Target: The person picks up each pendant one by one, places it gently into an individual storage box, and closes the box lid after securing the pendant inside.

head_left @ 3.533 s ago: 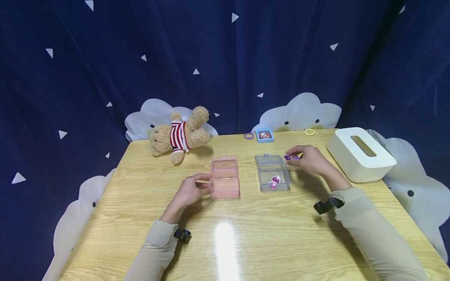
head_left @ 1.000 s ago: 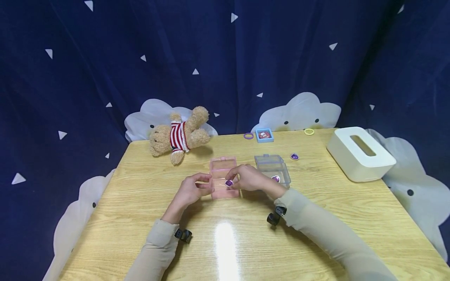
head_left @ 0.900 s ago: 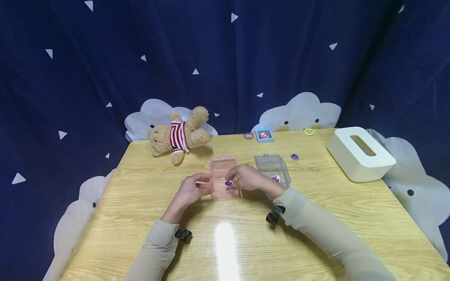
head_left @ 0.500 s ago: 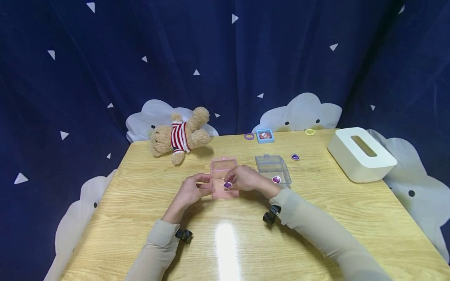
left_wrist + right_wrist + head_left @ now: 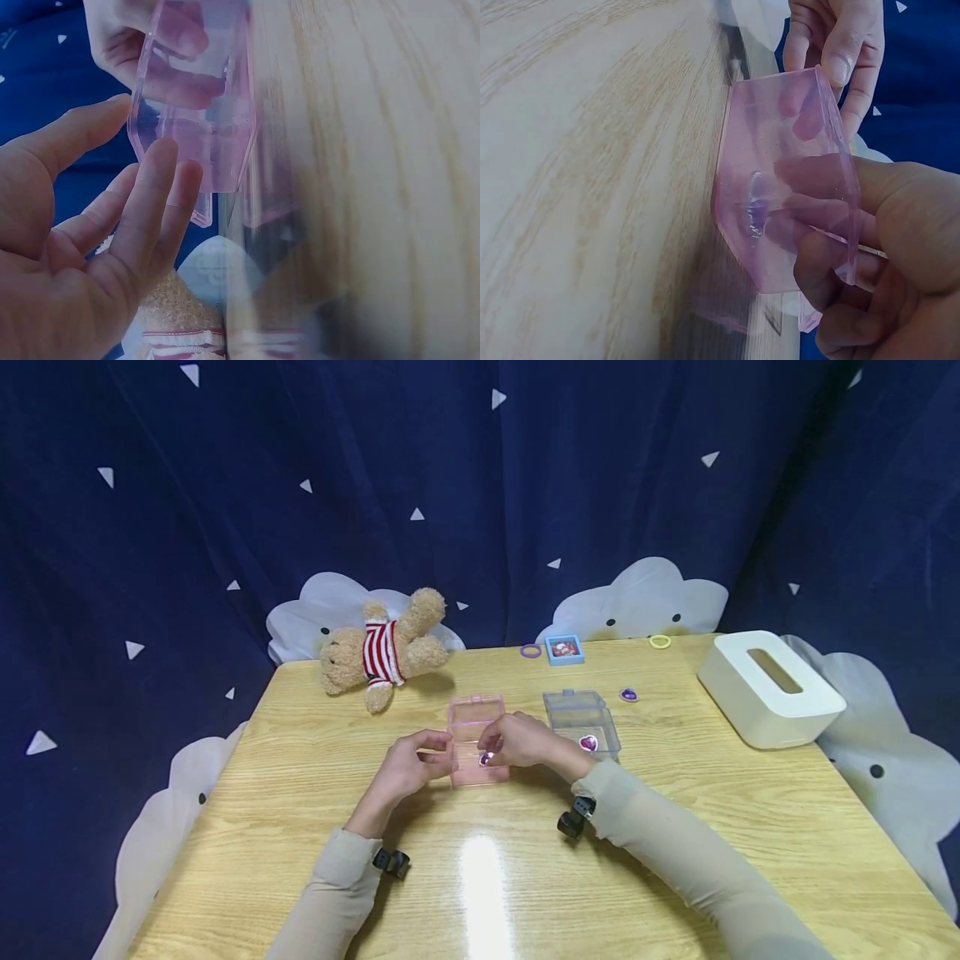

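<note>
A see-through pink box (image 5: 480, 774) stands on the table with its lid raised at the back. My left hand (image 5: 407, 767) touches its left side, thumb tip at the rim and the fingers (image 5: 160, 154) loosely extended against the wall. Inside the box is a purple gem (image 5: 486, 760) with a white rim. My right hand (image 5: 519, 741) reaches into the box, fingertips right above the gem and slightly spread. In the right wrist view, the gem (image 5: 757, 206) shows through the pink wall, low in the box and just below the fingertips.
A see-through grey-blue box (image 5: 581, 718), lid raised, holds a purple-pink heart gem (image 5: 588, 743). Behind are another purple gem (image 5: 628, 694), a blue-framed square (image 5: 564, 649), a purple ring (image 5: 530, 651) and a yellow ring (image 5: 660, 642). A teddy bear (image 5: 382, 652) lies left, a white tissue box (image 5: 772, 689) right.
My right hand has gone from the back right to the pink box with one gem from the grey-blue box. The gem has sunk lower inside the pink box. My left hand has stayed put.
</note>
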`<state>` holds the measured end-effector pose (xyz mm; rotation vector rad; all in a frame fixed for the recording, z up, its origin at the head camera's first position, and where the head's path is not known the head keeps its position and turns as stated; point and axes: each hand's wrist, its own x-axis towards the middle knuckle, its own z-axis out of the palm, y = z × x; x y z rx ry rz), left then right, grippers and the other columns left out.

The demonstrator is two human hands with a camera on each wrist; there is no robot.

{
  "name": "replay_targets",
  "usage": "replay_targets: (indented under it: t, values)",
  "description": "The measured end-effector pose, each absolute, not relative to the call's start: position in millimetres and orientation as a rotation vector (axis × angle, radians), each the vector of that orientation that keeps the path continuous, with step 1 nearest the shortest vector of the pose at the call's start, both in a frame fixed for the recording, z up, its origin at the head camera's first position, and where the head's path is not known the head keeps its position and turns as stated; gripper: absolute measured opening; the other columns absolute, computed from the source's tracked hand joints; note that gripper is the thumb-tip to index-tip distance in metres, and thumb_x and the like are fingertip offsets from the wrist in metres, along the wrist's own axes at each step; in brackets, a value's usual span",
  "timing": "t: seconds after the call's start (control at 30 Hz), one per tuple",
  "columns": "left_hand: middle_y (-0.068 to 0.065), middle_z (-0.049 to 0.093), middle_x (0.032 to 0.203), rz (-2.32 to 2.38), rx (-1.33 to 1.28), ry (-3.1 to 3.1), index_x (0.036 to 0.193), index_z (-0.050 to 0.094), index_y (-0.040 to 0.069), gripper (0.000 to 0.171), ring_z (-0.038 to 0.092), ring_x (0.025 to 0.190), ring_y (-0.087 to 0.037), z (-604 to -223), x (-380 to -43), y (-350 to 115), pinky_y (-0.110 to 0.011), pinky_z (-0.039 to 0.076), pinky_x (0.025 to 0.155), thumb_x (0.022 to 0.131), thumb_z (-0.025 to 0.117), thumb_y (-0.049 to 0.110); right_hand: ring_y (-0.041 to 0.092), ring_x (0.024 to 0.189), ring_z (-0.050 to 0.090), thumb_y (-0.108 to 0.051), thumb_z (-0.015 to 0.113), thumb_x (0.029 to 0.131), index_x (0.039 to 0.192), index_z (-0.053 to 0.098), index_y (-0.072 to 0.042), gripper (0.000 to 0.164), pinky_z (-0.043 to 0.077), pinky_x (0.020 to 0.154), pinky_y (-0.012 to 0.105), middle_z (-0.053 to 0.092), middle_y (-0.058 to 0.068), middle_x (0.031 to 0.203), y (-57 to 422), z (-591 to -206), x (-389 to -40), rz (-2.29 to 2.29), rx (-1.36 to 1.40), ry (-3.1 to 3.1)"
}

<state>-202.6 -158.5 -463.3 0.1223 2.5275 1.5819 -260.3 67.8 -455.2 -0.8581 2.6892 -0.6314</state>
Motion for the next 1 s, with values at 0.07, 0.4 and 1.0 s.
replay_targets:
  t: [0.07, 0.4, 1.0]
  values:
    - [-0.018, 0.069, 0.119, 1.581, 0.113, 2.528, 0.126, 0.065, 0.003, 0.047, 0.070, 0.106, -0.033, -463.1, -202.3, -158.8, -0.035, 0.061, 0.083, 0.082, 0.080, 0.009, 0.009, 0.085, 0.067, -0.024, 0.084, 0.078, 0.101, 0.077, -0.022, 0.024, 0.054, 0.081, 0.031, 0.076, -0.009, 0.091, 67.6, -454.8, -260.2, -0.637, -0.859, 2.689]
    - [-0.019, 0.069, 0.117, 1.586, 0.108, 2.515, 0.126, 0.065, 0.004, 0.048, 0.071, 0.104, -0.031, -462.5, -201.9, -158.3, -0.033, 0.061, 0.080, 0.081, 0.081, 0.009, 0.010, 0.087, 0.070, -0.025, 0.083, 0.079, 0.105, 0.076, -0.017, 0.028, 0.054, 0.082, 0.032, 0.077, -0.006, 0.097, 71.9, -453.6, -259.9, -0.758, -0.855, 2.658]
    - [-0.020, 0.069, 0.117, 1.542, 0.134, 2.551, 0.126, 0.065, 0.002, 0.047, 0.070, 0.103, -0.033, -464.1, -202.7, -158.9, -0.035, 0.060, 0.081, 0.082, 0.080, 0.007, 0.024, 0.102, 0.069, -0.013, 0.073, 0.088, 0.111, 0.072, -0.004, 0.025, 0.055, 0.081, 0.029, 0.076, 0.008, 0.104, 104.0, -430.9, -266.2, -1.113, -0.906, 2.559]
